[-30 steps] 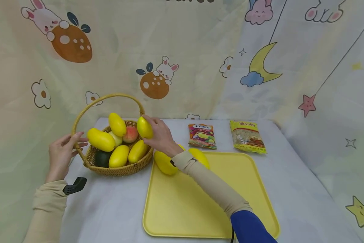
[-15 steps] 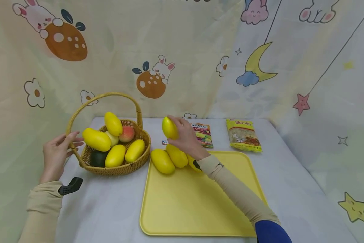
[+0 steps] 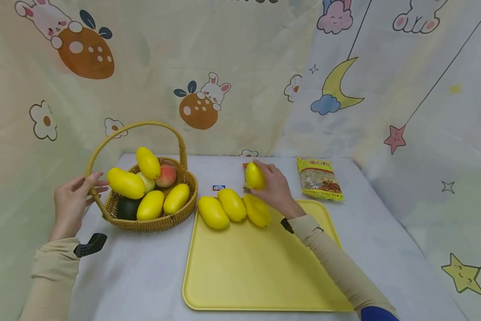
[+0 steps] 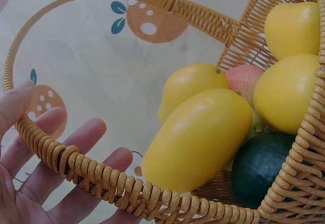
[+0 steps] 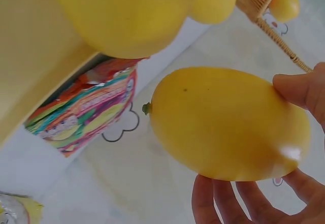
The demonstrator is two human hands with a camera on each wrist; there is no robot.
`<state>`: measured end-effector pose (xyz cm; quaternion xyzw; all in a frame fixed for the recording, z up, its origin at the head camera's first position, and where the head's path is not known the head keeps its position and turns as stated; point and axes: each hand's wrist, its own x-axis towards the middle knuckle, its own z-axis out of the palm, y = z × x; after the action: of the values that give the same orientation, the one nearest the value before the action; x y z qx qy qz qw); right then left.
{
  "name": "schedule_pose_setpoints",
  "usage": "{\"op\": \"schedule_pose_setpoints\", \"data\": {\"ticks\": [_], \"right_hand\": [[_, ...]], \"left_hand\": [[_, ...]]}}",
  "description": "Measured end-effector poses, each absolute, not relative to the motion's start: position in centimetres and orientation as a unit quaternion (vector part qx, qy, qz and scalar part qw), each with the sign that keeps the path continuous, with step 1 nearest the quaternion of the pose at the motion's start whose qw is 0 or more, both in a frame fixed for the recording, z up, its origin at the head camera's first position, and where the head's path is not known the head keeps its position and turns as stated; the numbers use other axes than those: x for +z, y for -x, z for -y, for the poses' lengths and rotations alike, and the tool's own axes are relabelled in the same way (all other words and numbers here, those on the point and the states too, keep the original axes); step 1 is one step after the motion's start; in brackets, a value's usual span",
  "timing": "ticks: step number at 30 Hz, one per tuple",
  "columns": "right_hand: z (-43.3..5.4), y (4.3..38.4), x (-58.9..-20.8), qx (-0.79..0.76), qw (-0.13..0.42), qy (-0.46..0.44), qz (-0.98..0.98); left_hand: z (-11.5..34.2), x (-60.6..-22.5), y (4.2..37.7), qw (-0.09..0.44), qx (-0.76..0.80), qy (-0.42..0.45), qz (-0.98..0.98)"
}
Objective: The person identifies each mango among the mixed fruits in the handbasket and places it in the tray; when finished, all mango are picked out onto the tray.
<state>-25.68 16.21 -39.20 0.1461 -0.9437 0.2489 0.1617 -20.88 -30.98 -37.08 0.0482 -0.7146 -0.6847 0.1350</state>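
My right hand [image 3: 275, 189] holds a yellow mango [image 3: 255, 175] above the tray's far edge, thumb on one side and fingers on the other; its green stem end shows in the right wrist view. Below it, three mangoes [image 3: 213, 213] lie in a row along the back of the yellow tray [image 3: 244, 276]. On the left, my left hand [image 3: 68, 207] pinches the handle of the wicker basket [image 3: 156, 226] at its lower left. Several mangoes [image 4: 198, 137], a peach [image 3: 166, 176], a pale green round fruit and a dark green fruit [image 4: 266, 168] fill the basket.
Behind the right hand, a colourful candy bag [image 5: 96, 102] is mostly hidden in the head view. A small blue packet [image 3: 219, 187] lies beyond the tray. At the back right is a yellow bag of pasta [image 3: 319, 179]. A printed cloth [image 3: 248, 67] hangs behind the table.
My right hand has carried the mango from the basket's right side rightward over the back of the tray. My left hand keeps its place on the handle.
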Motion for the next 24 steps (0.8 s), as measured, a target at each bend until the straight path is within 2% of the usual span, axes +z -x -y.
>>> {"op": "schedule_pose_setpoints", "data": {"ticks": [10,17,24], "right_hand": [[-19.4,24.3,-40.4,0.231,0.135,-0.112,0.957],[-21.1,23.5,-41.3,0.219,0.086,-0.078,0.969],[-22.2,22.9,-42.1,0.173,0.053,-0.082,0.980]], "left_hand": [[31.0,-37.1,21.0,0.131,-0.673,-0.049,0.726],[31.1,-37.1,21.0,0.128,-0.666,-0.052,0.733],[31.2,-37.2,21.0,0.128,-0.673,-0.051,0.727]]}}
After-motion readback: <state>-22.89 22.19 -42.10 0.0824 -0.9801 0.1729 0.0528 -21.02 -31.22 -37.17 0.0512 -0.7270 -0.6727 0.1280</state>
